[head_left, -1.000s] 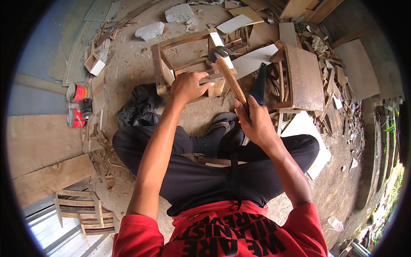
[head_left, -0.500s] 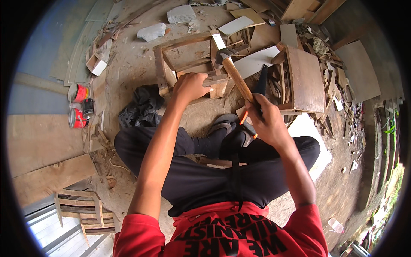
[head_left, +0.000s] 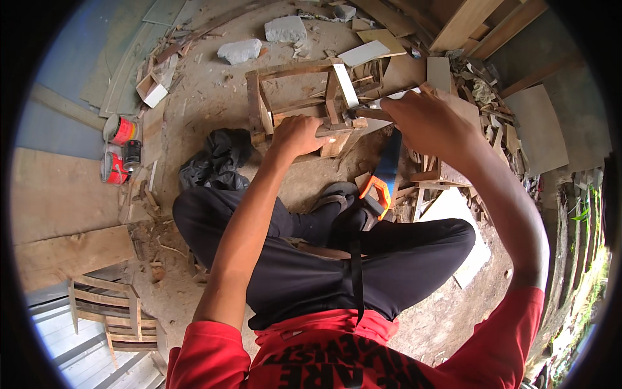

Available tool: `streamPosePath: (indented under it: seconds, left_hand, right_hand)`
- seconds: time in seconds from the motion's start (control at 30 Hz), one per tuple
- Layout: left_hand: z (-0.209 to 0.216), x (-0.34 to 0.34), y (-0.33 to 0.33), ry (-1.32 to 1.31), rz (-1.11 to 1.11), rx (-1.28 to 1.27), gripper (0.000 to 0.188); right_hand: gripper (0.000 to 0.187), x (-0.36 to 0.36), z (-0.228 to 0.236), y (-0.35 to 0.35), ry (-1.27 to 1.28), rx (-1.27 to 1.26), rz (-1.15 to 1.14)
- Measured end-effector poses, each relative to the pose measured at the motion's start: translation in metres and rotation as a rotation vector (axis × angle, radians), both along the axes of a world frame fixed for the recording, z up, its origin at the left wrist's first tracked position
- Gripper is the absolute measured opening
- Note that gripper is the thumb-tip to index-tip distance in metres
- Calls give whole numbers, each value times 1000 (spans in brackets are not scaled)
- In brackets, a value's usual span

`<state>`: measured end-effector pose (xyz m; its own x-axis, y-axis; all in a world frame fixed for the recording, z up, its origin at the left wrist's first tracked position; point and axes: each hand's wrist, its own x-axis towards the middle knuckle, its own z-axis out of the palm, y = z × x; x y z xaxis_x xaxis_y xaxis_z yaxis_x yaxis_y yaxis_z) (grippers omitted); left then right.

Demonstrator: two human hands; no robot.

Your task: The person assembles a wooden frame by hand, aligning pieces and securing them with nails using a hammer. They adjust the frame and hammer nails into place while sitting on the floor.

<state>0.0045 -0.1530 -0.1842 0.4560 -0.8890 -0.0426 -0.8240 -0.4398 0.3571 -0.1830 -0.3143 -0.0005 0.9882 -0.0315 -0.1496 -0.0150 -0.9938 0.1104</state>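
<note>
A small wooden frame [head_left: 254,97] sits on the ground in front of my crossed legs. My left hand [head_left: 297,135] is closed over its near rail, the thumb pointing right. In my right hand [head_left: 431,122] is a hammer [head_left: 377,115], held by its wooden handle and lying nearly level. The dark hammer head is at the frame's right near corner; whether it touches the wood I cannot tell. A white strip [head_left: 346,85] lies along the frame's right side. Below the right hand, a handsaw [head_left: 389,159] with an orange and black handle rests by my feet.
Partly behind my right arm stands another wooden box piece [head_left: 463,107], beside heaped scrap wood [head_left: 508,139]. Black cloth [head_left: 217,159] lies left of my feet. Paint cans [head_left: 120,131] stand at the left. Two pale blocks [head_left: 285,29] lie beyond the frame.
My right hand swung the hammer away from me and rightward, its handle turning from steep to nearly level. The saw handle came into fuller view. My left hand stays on the frame.
</note>
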Motion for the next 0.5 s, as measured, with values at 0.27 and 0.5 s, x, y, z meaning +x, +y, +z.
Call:
streamPosePath:
  seconds: [0.27, 0.5]
  left_hand:
    - [-4, -1, 7, -26, -5, -91, 50]
    - [-1, -6, 4, 8, -6, -124, 50]
  right_hand:
    - [37, 37, 53, 13, 539, 437, -497]
    - [18, 9, 48, -32, 271, 1061, -424]
